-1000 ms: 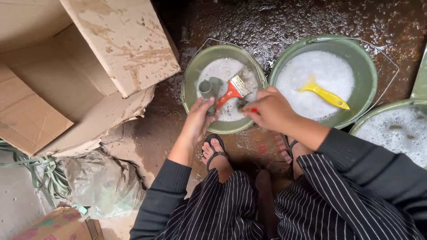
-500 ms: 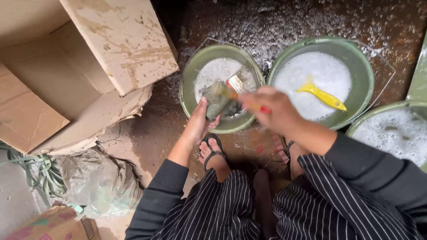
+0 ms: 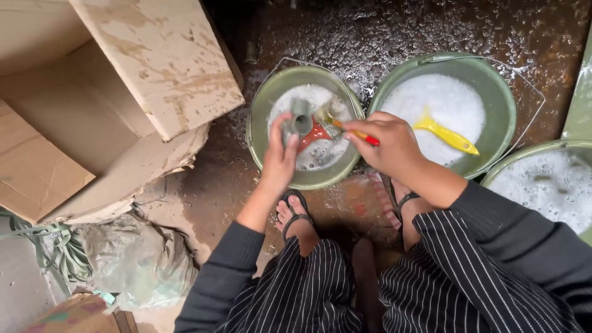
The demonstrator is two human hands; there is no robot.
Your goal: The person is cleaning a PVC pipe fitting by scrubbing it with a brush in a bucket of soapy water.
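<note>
Head view: a small grey-green pipe fitting (image 3: 300,121) is gripped in the left hand (image 3: 280,157), the fingers closed round its lower part and its open end turned upward; it is held over the left basin (image 3: 262,114), a green tub of foamy water; a brush (image 3: 336,126) with a red and orange handle is pinched in the right hand (image 3: 385,145), the fingers curled shut on the handle, the bristle end laid against the fitting just beside the left fingertips; a red flared part is seen under the fitting, touching the foam; whether it belongs to the brush cannot be told.

A second basin (image 3: 502,102), also green and full of white foam, is set just to the right of the first, their rims nearly touching; a yellow brush (image 3: 447,134) is lying on that foam, handle pointed to the lower right; part of a third basin (image 3: 558,151) with bubbly water is seen at the right edge.

The ground (image 3: 382,31) is wet, brown and flecked with suds; sandalled feet (image 3: 295,213) are planted just below the basins; dark sleeves and black pinstriped trousers (image 3: 320,290) are worn; a large stained cardboard box (image 3: 123,92) is open at the left, well apart from the hands; a crumpled plastic bag (image 3: 135,262) and green strapping (image 3: 58,250) are lying below it.
</note>
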